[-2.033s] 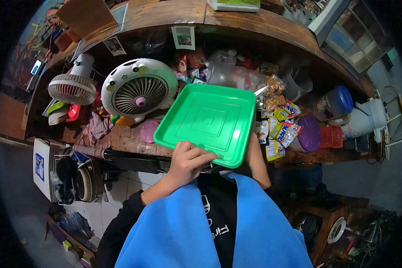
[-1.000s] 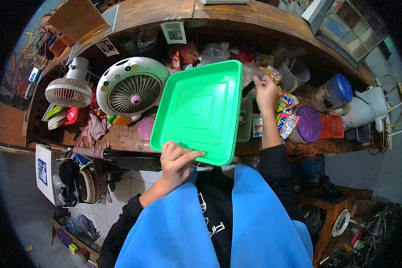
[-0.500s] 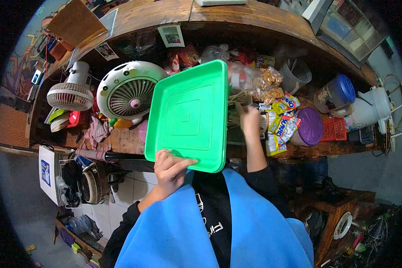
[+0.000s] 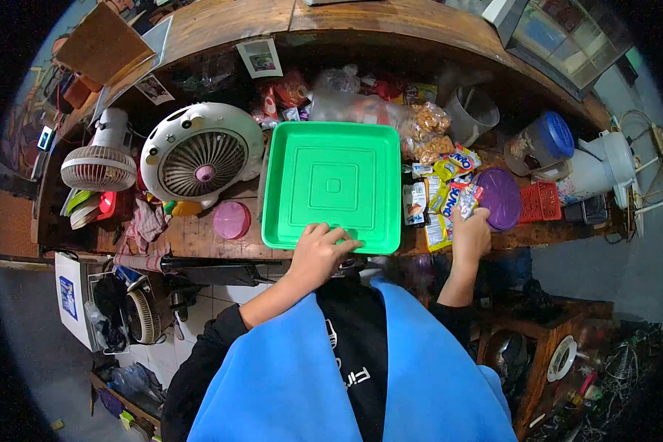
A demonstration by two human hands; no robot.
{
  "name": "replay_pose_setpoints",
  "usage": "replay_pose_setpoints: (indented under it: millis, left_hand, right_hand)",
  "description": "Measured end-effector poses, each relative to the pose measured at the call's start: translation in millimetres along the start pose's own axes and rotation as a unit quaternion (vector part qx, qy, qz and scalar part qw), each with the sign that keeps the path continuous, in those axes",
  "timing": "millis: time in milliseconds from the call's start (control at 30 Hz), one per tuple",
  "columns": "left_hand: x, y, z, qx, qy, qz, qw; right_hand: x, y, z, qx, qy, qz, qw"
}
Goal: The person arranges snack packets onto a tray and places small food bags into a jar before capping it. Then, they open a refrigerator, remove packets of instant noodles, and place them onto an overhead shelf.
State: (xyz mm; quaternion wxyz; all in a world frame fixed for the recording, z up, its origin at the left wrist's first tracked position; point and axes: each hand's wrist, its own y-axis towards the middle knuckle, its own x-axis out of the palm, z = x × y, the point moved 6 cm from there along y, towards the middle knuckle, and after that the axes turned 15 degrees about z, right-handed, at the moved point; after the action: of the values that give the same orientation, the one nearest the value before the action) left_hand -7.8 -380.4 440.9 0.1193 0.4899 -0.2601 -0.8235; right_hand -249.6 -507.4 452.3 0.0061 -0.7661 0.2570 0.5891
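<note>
A square green tray or lid point(image 4: 333, 184) lies level at the middle of the wooden table point(image 4: 272, 253). My left hand point(image 4: 322, 254) rests on its near rim, fingers bent over the edge. To the right, my right hand point(image 4: 471, 234) has its fingers closed on a blue, red and white sachet point(image 4: 465, 197). Yellow sachets point(image 4: 438, 230) and a white packet point(image 4: 414, 203) lie beside that hand. A tub with a purple lid point(image 4: 499, 199) stands just right of it. Bags of brown snacks point(image 4: 427, 132) lie behind the sachets.
Two fans, a large white one point(image 4: 202, 155) and a smaller one point(image 4: 99, 168), stand at the left. A round pink container point(image 4: 231, 219) sits near the front edge. At the right are a red basket point(image 4: 539, 202), a blue-lidded container point(image 4: 555, 136) and a white jug point(image 4: 604, 171).
The green tray or lid has gone from tilted in my left hand to level over the table. My right hand has moved right and closed on a sachet.
</note>
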Motion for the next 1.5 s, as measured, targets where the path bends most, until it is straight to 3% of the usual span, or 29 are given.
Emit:
replay_pose_setpoints:
  millis: [67, 133, 200, 267, 333, 400, 433, 467, 533, 567, 600, 633, 667, 700, 733, 767, 800, 867, 967, 1000, 1067, 1100, 1167, 1200, 1267, 1400, 1467, 1500]
  left_hand:
    - [0, 2, -2, 0.023, 0.009, -0.011, 1.0]
    - [-9, 11, 5, 0.014, -0.01, -0.024, 1.0]
    - [-20, 23, 12, 0.004, -0.027, -0.037, 0.999]
    - [-30, 39, 14, -0.018, -0.075, -0.001, 0.997]
    - [-29, 55, 11, -0.028, -0.098, 0.014, 0.995]
    - [-35, 72, 8, -0.086, -0.224, 0.131, 0.962]
    - [-33, 79, 10, -0.101, -0.241, 0.133, 0.956]
    - [-29, 82, 12, -0.099, -0.243, 0.134, 0.956]
    - [-6, 80, 7, -0.164, -0.39, 0.063, 0.904]
    - [11, 72, -4, -0.211, -0.404, -0.01, 0.89]
    - [16, 66, -9, -0.212, -0.403, -0.009, 0.89]
    - [18, 61, -19, -0.259, -0.449, 0.038, 0.854]
    - [16, 57, -28, -0.304, -0.492, 0.085, 0.811]
    - [12, 55, -34, -0.322, -0.501, 0.089, 0.798]
    - [4, 54, -40, -0.327, -0.487, 0.116, 0.801]
    - [-2, 53, -46, -0.328, -0.48, 0.133, 0.802]
    - [-9, 52, -51, -0.329, -0.473, 0.152, 0.803]
    - [-20, 51, -63, -0.326, -0.455, 0.181, 0.809]
    - [-40, 47, -87, -0.301, -0.363, 0.21, 0.856]
    - [-49, 47, -93, -0.295, -0.314, 0.214, 0.877]
    - [-71, 52, -98, -0.273, -0.239, 0.22, 0.906]
    - [-76, 55, -104, -0.254, -0.23, 0.222, 0.913]
    - [-81, 65, -116, -0.231, -0.233, 0.201, 0.923]
    - [-83, 75, -119, -0.18, -0.191, 0.179, 0.948]
    - [-68, 91, -135, -0.169, -0.229, 0.107, 0.953]
    - [-32, 113, -161, -0.133, -0.249, 0.052, 0.958]
    - [-27, 118, -160, -0.087, -0.218, 0.052, 0.971]
    - [-27, 120, -161, -0.051, -0.113, 0.073, 0.99]
  right_hand:
    - [7, -5, 1, 0.015, 0.022, -0.016, 1.0]
    - [12, -6, 5, 0.018, 0.145, 0.049, 0.988]
    - [-1, -1, 14, 0.041, 0.173, 0.066, 0.982]
    - [-33, 7, 11, -0.083, 0.244, 0.155, 0.954]
    - [-66, 8, -8, -0.122, 0.284, 0.063, 0.949]
    - [-62, -2, -23, -0.214, 0.361, -0.055, 0.906]
    - [-68, -13, -41, -0.282, 0.352, -0.107, 0.886]
    - [-57, -23, -52, -0.278, 0.394, -0.18, 0.857]
    - [-45, -40, -75, -0.322, 0.402, -0.252, 0.819]
    - [-31, -36, -74, -0.257, 0.442, -0.303, 0.804]
    - [-14, -30, -73, -0.19, 0.478, -0.351, 0.782]
    - [-7, -6, -66, -0.152, 0.484, -0.246, 0.826]
    - [6, 25, -52, -0.115, 0.411, -0.096, 0.899]
    - [-6, 48, -46, -0.137, 0.274, 0.107, 0.946]
    - [8, 68, -33, -0.115, 0.235, 0.212, 0.942]
    - [9, 75, -36, -0.05, 0.123, 0.182, 0.974]
    - [17, 80, -39, -0.051, 0.125, 0.182, 0.974]
    - [50, 87, -43, -0.092, -0.106, 0.087, 0.986]
    - [36, 77, -48, -0.044, -0.11, 0.052, 0.992]
    - [39, 80, -41, -0.047, -0.081, 0.005, 0.996]
    - [4, 71, -43, -0.074, -0.013, 0.038, 0.996]
    - [-12, 68, -42, -0.123, 0.038, 0.068, 0.989]
    - [-57, 56, -74, -0.155, 0.155, 0.027, 0.975]
    - [-69, 46, -89, -0.171, 0.222, 0.019, 0.96]
    - [-45, 32, -121, -0.219, 0.429, -0.073, 0.873]
    - [18, -9, -182, -0.358, 0.369, -0.162, 0.842]
    - [26, -18, -197, -0.397, 0.326, -0.112, 0.851]
    - [27, -19, -200, -0.357, 0.314, -0.135, 0.869]
